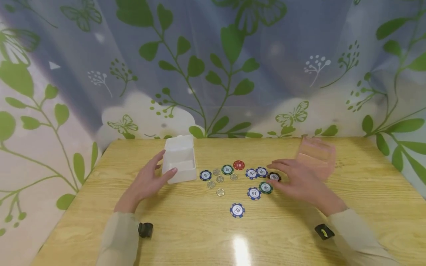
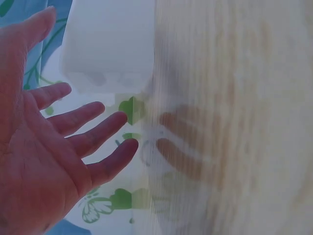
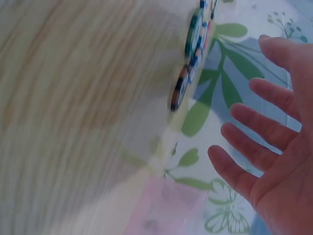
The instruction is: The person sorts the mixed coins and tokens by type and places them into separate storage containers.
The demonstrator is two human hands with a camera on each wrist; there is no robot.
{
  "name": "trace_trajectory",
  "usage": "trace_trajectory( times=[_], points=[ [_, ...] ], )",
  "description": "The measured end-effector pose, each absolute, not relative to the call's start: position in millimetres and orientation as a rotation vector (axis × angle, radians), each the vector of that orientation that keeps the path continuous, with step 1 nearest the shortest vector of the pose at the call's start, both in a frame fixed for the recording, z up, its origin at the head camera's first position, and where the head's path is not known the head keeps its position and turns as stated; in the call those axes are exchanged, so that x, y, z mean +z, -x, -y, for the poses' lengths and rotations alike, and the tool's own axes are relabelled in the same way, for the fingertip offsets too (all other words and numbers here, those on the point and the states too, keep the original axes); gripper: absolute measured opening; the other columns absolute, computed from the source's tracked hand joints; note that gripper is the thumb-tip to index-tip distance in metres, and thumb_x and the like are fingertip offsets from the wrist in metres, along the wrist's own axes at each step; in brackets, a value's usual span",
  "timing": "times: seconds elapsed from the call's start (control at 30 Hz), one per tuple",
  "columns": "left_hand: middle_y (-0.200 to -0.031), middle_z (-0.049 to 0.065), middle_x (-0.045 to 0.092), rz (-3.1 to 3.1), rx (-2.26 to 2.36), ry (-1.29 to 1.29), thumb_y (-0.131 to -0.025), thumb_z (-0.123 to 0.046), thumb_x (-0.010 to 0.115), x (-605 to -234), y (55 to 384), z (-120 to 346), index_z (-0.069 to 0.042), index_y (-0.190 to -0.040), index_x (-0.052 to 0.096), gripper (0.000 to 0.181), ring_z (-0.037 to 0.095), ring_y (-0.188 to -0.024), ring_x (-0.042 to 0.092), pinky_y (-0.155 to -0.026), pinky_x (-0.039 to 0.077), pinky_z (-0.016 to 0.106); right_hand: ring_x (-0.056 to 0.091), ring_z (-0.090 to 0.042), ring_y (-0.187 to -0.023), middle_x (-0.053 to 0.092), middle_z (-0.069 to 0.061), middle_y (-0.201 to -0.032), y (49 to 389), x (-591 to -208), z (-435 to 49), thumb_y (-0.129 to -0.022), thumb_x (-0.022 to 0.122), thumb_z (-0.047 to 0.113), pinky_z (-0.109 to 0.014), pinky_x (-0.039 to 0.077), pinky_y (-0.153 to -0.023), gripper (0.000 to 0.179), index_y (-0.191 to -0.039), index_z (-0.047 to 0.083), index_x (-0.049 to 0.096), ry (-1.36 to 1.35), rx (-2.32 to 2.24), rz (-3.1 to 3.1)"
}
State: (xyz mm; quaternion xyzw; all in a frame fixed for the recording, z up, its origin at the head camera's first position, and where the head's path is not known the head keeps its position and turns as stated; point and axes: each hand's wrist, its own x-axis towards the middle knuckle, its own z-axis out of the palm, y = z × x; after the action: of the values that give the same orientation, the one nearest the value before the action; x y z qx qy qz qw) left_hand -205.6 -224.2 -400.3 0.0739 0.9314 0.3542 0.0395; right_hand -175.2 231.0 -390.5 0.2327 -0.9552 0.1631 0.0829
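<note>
My left hand (image 1: 150, 180) is beside an open white plastic box (image 1: 181, 176), thumb at its near wall and fingers at its left side. In the left wrist view the fingers (image 2: 105, 161) spread loosely, holding nothing, below the box (image 2: 110, 39). Over the right end of a scatter of poker chips hovers my right hand (image 1: 299, 181), its fingers spread and relaxed. Nearest to it are a black chip (image 1: 274, 177) and a green chip (image 1: 266, 187). The right wrist view shows the black chip (image 3: 180, 89) lying apart from the fingers (image 3: 266, 125).
Blue chips (image 1: 254, 193), a red chip (image 1: 238, 165) and several small clear gold-tinted discs (image 1: 220, 179) lie mid-table. One blue chip (image 1: 237, 210) sits closer to me. A pink translucent box (image 1: 324, 168) stands behind my right hand. A leaf-print curtain (image 1: 213, 74) hangs along the table's back edge.
</note>
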Motion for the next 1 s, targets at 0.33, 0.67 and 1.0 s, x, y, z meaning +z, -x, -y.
trace_trajectory(
  times=[0.33,0.67,1.0],
  points=[
    [-0.17,0.017,0.023,-2.804,1.076,-0.202,-0.096,-0.065,0.058,-400.8,216.5,222.7,-0.023,-0.166,0.011,0.094,0.046,-0.144,0.045,-0.112,0.038,0.066,0.067,-0.031,-0.118,0.071,-0.01,-0.127,183.9,-397.2,-202.9,-0.095,0.073,0.035,-0.05,0.055,-0.096,0.038,-0.124,0.011,0.072,-0.848,0.55,2.848],
    [-0.166,0.023,0.029,-2.751,1.085,-0.189,-0.093,-0.066,0.061,-401.6,224.3,223.8,-0.023,-0.166,0.008,0.1,0.043,-0.142,0.048,-0.109,0.043,0.062,0.072,-0.026,-0.11,0.075,-0.005,-0.121,196.3,-396.2,-181.1,-0.095,0.073,0.031,-0.046,0.057,-0.092,0.035,-0.123,0.01,0.073,-0.963,0.727,2.84],
    [-0.161,0.026,0.038,-2.704,1.093,-0.164,-0.092,-0.064,0.065,-399.4,228.2,224.7,-0.024,-0.166,0.01,0.101,0.042,-0.143,0.048,-0.105,0.049,0.057,0.071,-0.018,-0.094,0.075,-0.01,-0.117,214.7,-400.5,-164.0,-0.092,0.076,0.023,-0.026,0.057,-0.074,0.034,-0.122,0.007,0.072,-0.932,1.095,2.876]
  ],
)
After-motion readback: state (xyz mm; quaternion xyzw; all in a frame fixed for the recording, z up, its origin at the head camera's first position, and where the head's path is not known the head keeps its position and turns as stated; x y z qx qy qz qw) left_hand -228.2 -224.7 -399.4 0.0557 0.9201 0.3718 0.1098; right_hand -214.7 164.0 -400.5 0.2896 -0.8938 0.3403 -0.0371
